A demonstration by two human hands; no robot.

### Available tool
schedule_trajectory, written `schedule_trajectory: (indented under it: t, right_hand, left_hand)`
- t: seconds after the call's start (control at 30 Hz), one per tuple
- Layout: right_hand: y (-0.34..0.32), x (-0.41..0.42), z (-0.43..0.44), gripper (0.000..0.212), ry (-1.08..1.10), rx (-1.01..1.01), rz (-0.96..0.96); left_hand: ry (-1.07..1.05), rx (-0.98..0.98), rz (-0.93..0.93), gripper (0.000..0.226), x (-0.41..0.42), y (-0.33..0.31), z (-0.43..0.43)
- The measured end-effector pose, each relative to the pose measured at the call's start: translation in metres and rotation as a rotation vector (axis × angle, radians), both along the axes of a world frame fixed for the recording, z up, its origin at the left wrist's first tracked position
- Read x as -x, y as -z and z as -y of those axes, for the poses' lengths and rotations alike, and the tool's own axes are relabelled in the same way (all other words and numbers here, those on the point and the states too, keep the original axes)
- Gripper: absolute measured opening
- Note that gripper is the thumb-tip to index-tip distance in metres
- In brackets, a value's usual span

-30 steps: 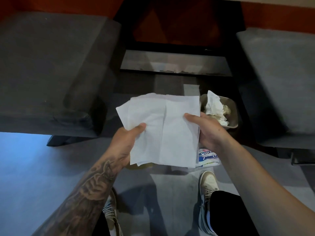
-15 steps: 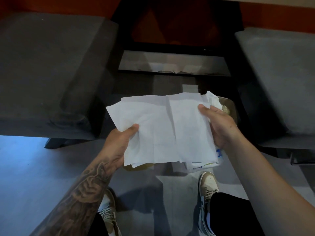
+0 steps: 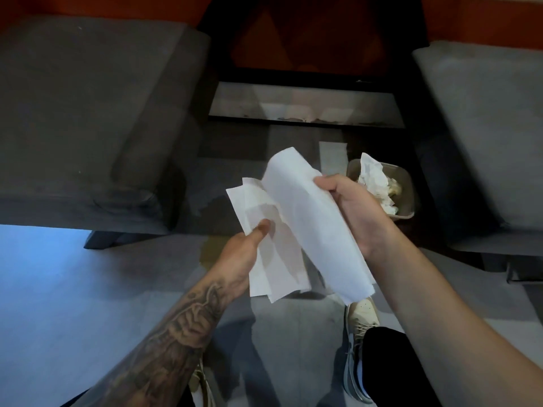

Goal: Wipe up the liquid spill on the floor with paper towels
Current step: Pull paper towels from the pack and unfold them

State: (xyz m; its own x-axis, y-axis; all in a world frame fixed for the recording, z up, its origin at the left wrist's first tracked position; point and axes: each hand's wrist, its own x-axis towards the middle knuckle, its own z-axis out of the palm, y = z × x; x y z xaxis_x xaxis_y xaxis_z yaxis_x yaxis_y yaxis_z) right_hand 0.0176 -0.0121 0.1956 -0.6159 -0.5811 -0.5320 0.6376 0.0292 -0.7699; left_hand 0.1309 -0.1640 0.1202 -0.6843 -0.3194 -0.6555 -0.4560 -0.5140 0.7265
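A small stack of paper towels [image 3: 276,274] is pinched between the thumb and fingers of the left hand [image 3: 241,254], while a separate sheet [image 3: 311,224] — curled over lengthwise — is gripped by the right hand [image 3: 358,212]. Both are held above the floor [image 3: 88,289], where a yellowish spill [image 3: 210,251] is seen just left of the left hand.

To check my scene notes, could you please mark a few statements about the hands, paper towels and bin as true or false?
1. Both the left hand and the right hand hold paper towels. True.
2. A yellowish spill shows on the floor beside the left hand. True.
3. The beige bin is empty. False: crumpled towels lie in it.
4. A towel is pressed onto the floor. False: the held towels are above it.
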Motion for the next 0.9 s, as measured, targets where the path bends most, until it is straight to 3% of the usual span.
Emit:
schedule_trajectory:
  t: [0.1, 0.23, 0.43, 0.53, 0.7, 0.9]
  right_hand:
    - [0.01, 0.0, 0.0, 0.026, -0.054, -0.014, -0.05]
    - [0.026, 0.001, 0.001, 0.025, -0.08, -0.199, -0.26]
    - [0.034, -0.004, 0.01, 0.018, 0.052, -0.2, -0.255]
    - [0.037, -0.014, 0.018, 0.017, 0.071, -0.175, -0.223]
    - [0.041, -0.024, 0.025, 0.027, 0.045, -0.161, -0.2]
    - [0.038, -0.005, 0.014, 0.026, 0.195, -0.23, -0.365]
  left_hand:
    - [0.008, -0.085, -0.046, 0.039, 0.0, 0.001, -0.001]
    - [0.017, -0.232, -0.133, 0.051, 0.0, -0.002, 0.003]
    - [-0.03, -0.446, -0.209, 0.066, -0.001, -0.005, 0.004]
    - [0.004, -0.369, -0.232, 0.063, -0.003, -0.014, -0.001]
    - [0.008, 0.027, -0.129, 0.035, -0.008, -0.003, 0.001]
    - [-0.071, 0.134, -0.066, 0.029, -0.01, -0.007, 0.025]
